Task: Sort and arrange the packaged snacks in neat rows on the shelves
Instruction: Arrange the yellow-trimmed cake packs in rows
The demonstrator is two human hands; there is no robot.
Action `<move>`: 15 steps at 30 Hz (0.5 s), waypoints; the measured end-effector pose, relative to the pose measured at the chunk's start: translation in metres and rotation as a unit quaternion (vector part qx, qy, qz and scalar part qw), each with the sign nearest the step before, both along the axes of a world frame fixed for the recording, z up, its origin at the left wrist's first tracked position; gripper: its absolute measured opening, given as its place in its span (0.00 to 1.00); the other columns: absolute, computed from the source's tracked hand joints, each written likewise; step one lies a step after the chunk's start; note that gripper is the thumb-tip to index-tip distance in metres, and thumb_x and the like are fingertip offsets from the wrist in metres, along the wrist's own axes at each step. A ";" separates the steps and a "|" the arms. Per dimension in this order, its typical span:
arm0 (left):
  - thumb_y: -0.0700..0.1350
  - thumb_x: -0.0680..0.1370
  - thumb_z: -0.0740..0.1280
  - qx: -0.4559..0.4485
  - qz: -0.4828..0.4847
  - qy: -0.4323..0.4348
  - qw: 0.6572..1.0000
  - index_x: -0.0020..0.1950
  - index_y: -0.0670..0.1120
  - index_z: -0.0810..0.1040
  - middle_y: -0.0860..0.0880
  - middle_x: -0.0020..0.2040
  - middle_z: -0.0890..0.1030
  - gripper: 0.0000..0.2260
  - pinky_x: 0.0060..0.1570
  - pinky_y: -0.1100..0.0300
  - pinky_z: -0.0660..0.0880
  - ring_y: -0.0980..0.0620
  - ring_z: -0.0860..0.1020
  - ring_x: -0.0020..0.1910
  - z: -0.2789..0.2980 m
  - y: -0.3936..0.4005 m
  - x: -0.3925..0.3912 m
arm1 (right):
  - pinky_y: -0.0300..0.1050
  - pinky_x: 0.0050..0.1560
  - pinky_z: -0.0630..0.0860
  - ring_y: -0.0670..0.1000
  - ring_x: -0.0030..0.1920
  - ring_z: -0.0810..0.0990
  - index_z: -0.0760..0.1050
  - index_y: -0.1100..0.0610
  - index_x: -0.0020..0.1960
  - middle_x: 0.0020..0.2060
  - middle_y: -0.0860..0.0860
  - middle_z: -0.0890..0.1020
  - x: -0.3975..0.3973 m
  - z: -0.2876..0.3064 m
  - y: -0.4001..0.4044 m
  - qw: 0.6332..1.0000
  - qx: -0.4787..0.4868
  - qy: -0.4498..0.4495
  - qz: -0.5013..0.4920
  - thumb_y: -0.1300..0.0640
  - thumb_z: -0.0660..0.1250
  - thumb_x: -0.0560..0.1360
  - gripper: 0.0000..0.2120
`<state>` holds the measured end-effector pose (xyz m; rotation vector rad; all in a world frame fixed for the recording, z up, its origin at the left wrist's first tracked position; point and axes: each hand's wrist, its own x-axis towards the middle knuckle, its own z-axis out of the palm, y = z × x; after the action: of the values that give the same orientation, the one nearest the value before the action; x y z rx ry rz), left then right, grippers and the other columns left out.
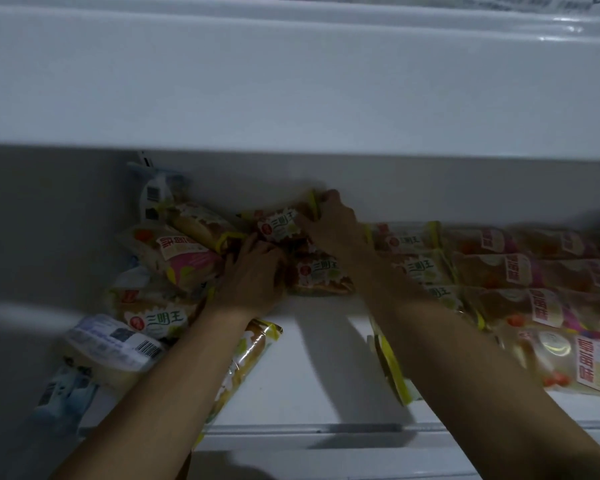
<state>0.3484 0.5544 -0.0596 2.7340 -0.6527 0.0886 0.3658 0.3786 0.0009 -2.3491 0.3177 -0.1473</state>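
A green-labelled snack packet [284, 226] sits at the back of the white shelf [323, 368], and I hold it at both ends: my right hand [329, 226] pinches its far yellow-edged end, my left hand [253, 271] curls over its near end, with a second matching packet [321, 277] just in front of it. To the right of this packet lie tidy rows of pink-labelled packets [520, 271]; to its left is a loose heap of mixed packets [160, 271]. I judge the risk is my forearms brushing the heap or the packet [250, 358] under my left wrist, sliding them off the shelf edge.
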 end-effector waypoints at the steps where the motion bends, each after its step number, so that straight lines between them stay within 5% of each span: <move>1: 0.47 0.78 0.67 -0.005 0.002 -0.002 1.000 0.59 0.51 0.78 0.52 0.67 0.74 0.11 0.68 0.37 0.65 0.47 0.58 0.78 -0.001 0.000 0.002 | 0.56 0.52 0.80 0.60 0.55 0.80 0.64 0.57 0.71 0.57 0.57 0.79 0.006 -0.005 0.004 1.000 -0.003 0.000 -0.007 0.39 0.71 0.76 0.33; 7: 0.46 0.79 0.67 -0.101 0.026 -0.070 0.992 0.47 0.48 0.80 0.50 0.51 0.80 0.04 0.56 0.45 0.72 0.45 0.73 0.61 0.000 0.000 0.005 | 0.42 0.47 0.70 0.50 0.49 0.77 0.73 0.55 0.69 0.51 0.49 0.80 -0.024 -0.005 -0.021 0.984 0.077 -0.135 -0.082 0.45 0.72 0.77 0.25; 11: 0.41 0.80 0.65 -0.246 0.025 -0.111 0.963 0.45 0.43 0.74 0.47 0.39 0.75 0.05 0.39 0.51 0.71 0.46 0.75 0.40 0.007 -0.006 0.000 | 0.54 0.54 0.81 0.49 0.49 0.82 0.72 0.55 0.65 0.49 0.47 0.81 -0.079 -0.013 -0.046 0.958 0.200 -0.176 -0.109 0.50 0.74 0.77 0.21; 15: 0.47 0.83 0.63 -0.353 -0.022 -0.075 0.932 0.51 0.41 0.71 0.53 0.39 0.75 0.08 0.37 0.66 0.67 0.60 0.74 0.37 0.029 -0.016 -0.020 | 0.57 0.59 0.80 0.50 0.55 0.82 0.70 0.49 0.65 0.55 0.47 0.81 -0.111 -0.023 -0.047 0.959 0.213 -0.149 -0.115 0.45 0.76 0.72 0.26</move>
<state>0.3287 0.5381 -0.0304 2.0256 -0.5777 0.4357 0.2550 0.3312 -0.0225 -1.8272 0.4246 -0.4907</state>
